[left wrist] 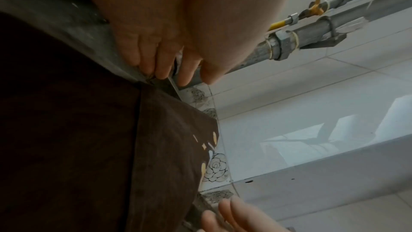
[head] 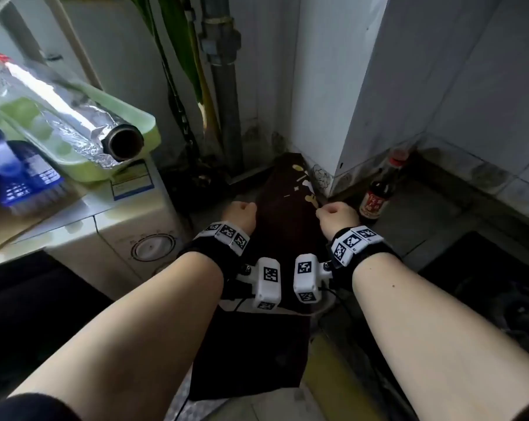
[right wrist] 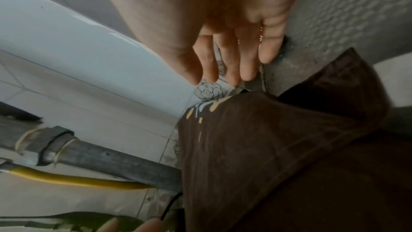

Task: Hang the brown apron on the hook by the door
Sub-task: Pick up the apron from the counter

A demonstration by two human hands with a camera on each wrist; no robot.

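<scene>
You are at the carrying step: the dark brown cloth apron with small yellow and white printed shapes [head: 283,205] hangs between your two hands, held out in front of you low over the tiled floor [head: 424,238], near the corner where the grey vertical pipe [head: 226,117] meets the white tiled wall [head: 333,86].

Your left hand [head: 240,217] looks curled in a fist at the apron's left edge, and the left wrist view shows its fingers [left wrist: 160,63] bent down against the cloth's top edge. Whether they truly pinch it I cannot tell.

Your right hand [head: 337,218] is curled at the right edge in the head view, yet the right wrist view shows its fingers [right wrist: 231,63] hanging loosely above the cloth, so its grip is also uncertain.

No hook or door shows in any view. Next, I judge, you should find the neck loop, raise the apron clear of the dark glass sauce bottle with a red cap [head: 378,192], and turn toward the door.
</scene>
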